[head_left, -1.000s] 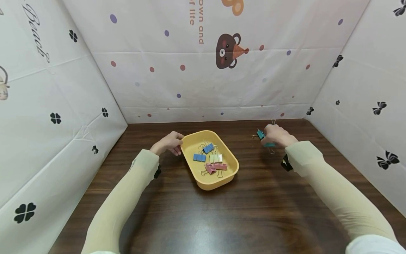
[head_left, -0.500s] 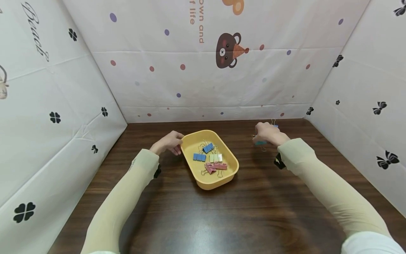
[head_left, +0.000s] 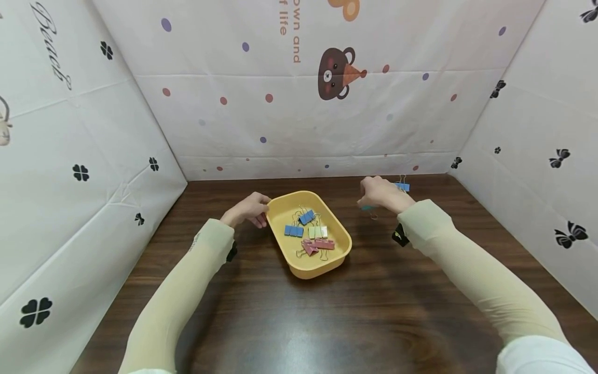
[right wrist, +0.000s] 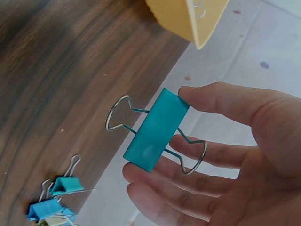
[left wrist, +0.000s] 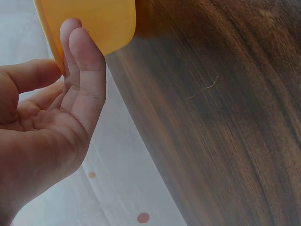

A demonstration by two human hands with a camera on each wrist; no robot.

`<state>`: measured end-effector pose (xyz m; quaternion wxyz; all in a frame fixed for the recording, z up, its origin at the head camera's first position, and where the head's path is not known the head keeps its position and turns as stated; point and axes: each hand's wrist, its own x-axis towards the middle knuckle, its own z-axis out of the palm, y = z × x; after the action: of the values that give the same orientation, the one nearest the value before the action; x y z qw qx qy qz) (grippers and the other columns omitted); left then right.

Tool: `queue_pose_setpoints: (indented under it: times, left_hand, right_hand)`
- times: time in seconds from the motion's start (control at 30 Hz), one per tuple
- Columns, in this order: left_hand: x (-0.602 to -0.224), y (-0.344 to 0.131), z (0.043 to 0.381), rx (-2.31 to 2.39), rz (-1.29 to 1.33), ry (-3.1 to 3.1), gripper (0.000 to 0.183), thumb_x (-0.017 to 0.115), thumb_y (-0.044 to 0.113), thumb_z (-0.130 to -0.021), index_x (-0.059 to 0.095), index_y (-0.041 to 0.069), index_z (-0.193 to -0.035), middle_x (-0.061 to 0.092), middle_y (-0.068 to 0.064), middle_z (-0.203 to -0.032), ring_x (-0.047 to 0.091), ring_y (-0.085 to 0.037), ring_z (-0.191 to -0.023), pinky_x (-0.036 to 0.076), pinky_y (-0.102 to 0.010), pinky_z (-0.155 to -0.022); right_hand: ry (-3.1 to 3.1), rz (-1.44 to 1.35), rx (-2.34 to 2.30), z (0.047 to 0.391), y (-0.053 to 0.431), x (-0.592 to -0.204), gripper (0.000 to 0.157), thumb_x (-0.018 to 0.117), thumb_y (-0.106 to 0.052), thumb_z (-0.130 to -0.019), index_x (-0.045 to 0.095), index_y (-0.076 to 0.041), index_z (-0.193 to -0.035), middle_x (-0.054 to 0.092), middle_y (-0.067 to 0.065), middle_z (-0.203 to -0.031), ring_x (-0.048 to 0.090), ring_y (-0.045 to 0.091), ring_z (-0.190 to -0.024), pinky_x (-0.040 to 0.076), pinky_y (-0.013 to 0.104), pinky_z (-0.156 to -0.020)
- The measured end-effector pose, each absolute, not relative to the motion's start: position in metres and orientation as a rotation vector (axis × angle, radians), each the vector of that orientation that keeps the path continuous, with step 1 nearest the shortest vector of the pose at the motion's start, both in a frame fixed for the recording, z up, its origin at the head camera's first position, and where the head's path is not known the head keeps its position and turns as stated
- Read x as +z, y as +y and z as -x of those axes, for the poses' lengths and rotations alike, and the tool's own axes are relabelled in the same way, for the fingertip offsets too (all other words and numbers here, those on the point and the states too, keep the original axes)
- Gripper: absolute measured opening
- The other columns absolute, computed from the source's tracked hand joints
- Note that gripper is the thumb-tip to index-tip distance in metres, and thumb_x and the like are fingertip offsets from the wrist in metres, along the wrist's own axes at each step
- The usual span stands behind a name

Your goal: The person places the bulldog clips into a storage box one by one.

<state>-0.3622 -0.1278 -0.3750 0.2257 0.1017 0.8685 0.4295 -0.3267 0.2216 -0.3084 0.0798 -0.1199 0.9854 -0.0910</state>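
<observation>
My left hand [head_left: 247,210] pinches the left rim of a yellow plastic tray [head_left: 303,274], which the left wrist view shows between thumb and fingers. In the tray lie two blue binder clips, one of them [head_left: 293,232] flat near the left side, a pale green binder clip [head_left: 318,233] and pink binder clips [head_left: 324,244]. My right hand [head_left: 383,194] is at the tray's right, toward the back of the table. Its thumb and fingers hold a teal binder clip [right wrist: 156,129] by its ends, both wire handles spread out; the clip is above the wood in the right wrist view.
Behind my right hand a blue binder clip [head_left: 403,186] lies near the table's back edge. The right wrist view shows a small cluster there, with another teal binder clip [right wrist: 67,185] and a blue one [right wrist: 44,208]. Patterned white sheets [head_left: 289,124] enclose the dark wooden table [head_left: 299,322].
My right hand has moved left toward the tray with the teal binder clip, uncovering the blue binder clip behind it. My left hand and the tray stay in place.
</observation>
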Motion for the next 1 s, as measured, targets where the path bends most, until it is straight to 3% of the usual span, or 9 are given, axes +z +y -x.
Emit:
queue_pose_setpoints:
  times: [0.43,0.73,1.0]
  left_hand:
    - [-0.375,-0.127,0.362,1.170,-0.284,2.413,0.042,0.041,0.004,-0.096,0.048,-0.001,-0.138,0.062,-0.008,-0.073,0.062,-0.015,-0.053,0.061,-0.040,-0.066]
    - [-0.376,-0.128,0.362,1.183,-0.301,2.398,0.044,0.040,0.003,-0.097,0.045,-0.003,-0.140,0.061,-0.008,-0.071,0.062,-0.015,-0.052,0.059,-0.031,-0.056]
    - [-0.375,-0.128,0.361,1.194,-0.297,2.398,0.044,0.040,0.004,-0.098,0.044,-0.002,-0.141,0.060,-0.008,-0.070,0.062,-0.015,-0.052,0.059,-0.032,-0.056]
  right_hand:
    - [2.998,0.363,-0.184,0.322,0.194,-0.300,0.039,0.068,-0.032,-0.086,0.062,-0.003,-0.112,0.065,0.017,-0.105,0.063,0.027,-0.080,0.049,0.035,-0.059]
    - [3.015,0.386,-0.183,0.318,0.175,-0.301,0.039,0.068,-0.034,-0.086,0.062,-0.006,-0.112,0.066,0.014,-0.105,0.063,0.027,-0.082,0.050,0.038,-0.062]
    - [3.013,0.452,-0.188,0.315,0.158,-0.304,0.041,0.068,-0.035,-0.087,0.064,-0.004,-0.114,0.066,0.011,-0.100,0.062,0.024,-0.078,0.049,0.035,-0.061]
